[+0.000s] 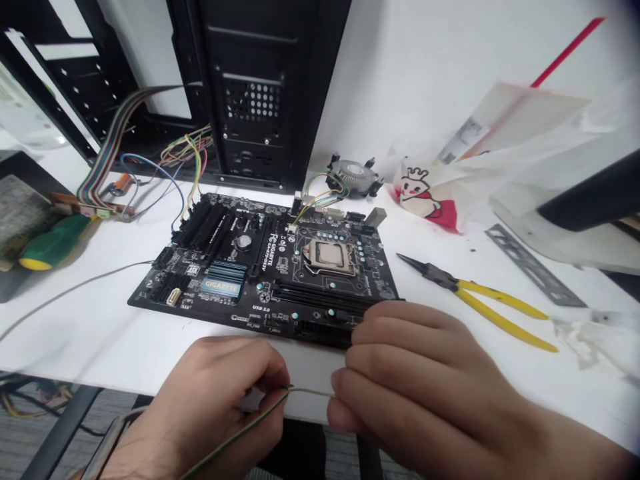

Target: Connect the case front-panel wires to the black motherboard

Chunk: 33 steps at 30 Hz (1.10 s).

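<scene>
A thin yellow-green wire point(250, 427) runs between my two hands at the table's front edge. My left hand point(225, 393) pinches it between thumb and forefinger, and a tail of it trails down toward the bottom of the view. Its other end goes into my right hand point(410, 373), whose fingers are closed on it; the tip is hidden there. Just beyond both hands lies a black motherboard point(280, 313) marked GIGABYTE, with a processor point(330, 256) in its socket. My right fingers overlap the board's near right corner.
Yellow-handled pliers point(480, 303) lie right of the board. Behind stand a black computer case point(265, 40) and a cooling fan point(353, 175). A ribbon cable point(113, 137), a green-and-yellow screwdriver point(55, 243), a plastic bag point(445, 187) and a metal plate point(537, 267) are also on the table.
</scene>
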### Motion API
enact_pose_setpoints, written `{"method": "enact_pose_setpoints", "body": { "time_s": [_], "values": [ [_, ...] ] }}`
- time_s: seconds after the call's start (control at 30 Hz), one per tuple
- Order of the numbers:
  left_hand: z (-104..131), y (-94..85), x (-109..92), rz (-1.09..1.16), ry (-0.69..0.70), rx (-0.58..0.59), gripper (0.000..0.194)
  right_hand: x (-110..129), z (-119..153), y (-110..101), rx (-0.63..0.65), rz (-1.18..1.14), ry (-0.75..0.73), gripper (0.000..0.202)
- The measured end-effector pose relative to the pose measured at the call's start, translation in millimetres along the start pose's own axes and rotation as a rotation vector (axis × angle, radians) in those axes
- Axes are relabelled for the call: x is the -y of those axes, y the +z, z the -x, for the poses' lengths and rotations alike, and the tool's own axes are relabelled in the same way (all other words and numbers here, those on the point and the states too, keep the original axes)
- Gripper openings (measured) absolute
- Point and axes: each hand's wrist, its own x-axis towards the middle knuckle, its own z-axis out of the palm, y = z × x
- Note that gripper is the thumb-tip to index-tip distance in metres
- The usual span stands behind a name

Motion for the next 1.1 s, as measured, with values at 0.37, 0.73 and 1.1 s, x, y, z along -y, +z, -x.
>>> {"method": "enact_pose_setpoints", "body": {
  "time_s": [0.37, 0.73, 1.1],
  "values": [
    [4.2, 3.4, 1.7, 0.016, -0.024, -0.062, 0.016, 1.5, -3.0, -14.2, -0.17, -0.017, 0.178, 0.023],
    [6.7, 5.8, 2.0, 0.064, -0.045, -0.056, 0.016, -10.3, 4.9, -11.4, -0.221, -0.138, 0.238, 0.009],
    [0.5, -2.7, 0.9, 0.086, -0.014, 0.0, 0.018, -16.5, 0.7, 12.4, 0.012, 0.011, 0.071, 0.03]
  ]
}}
